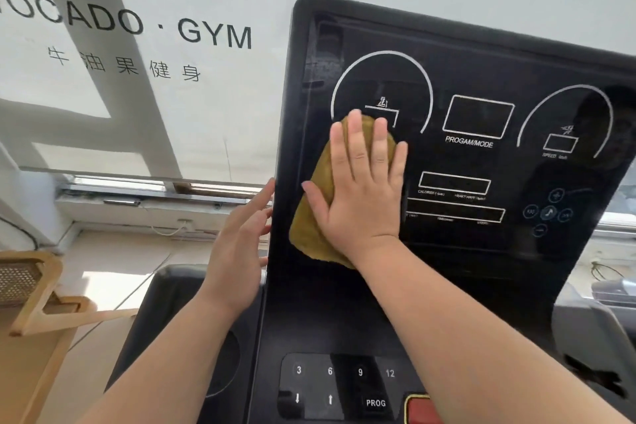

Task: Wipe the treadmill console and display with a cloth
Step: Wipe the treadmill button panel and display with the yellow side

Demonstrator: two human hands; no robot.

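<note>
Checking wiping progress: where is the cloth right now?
In the head view, the cloth lies flat on the display's left part, pressed under the right hand, covering the left dial's bottom.

Right hand [361,189] lies flat, palm down, fingers spread and pointing up, forearm reaching in from lower right. Left hand [237,251] stands edge-on, open, fingers straight and together; its fingertips seem to touch something, though that's hard to confirm.

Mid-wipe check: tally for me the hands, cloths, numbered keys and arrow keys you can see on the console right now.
Hands: 2, left hand and right hand
Cloths: 1, the yellow-brown cloth
Numbered keys: 4, starting at the 3 key
Arrow keys: 2, starting at the down-arrow key
Total: 9
</note>
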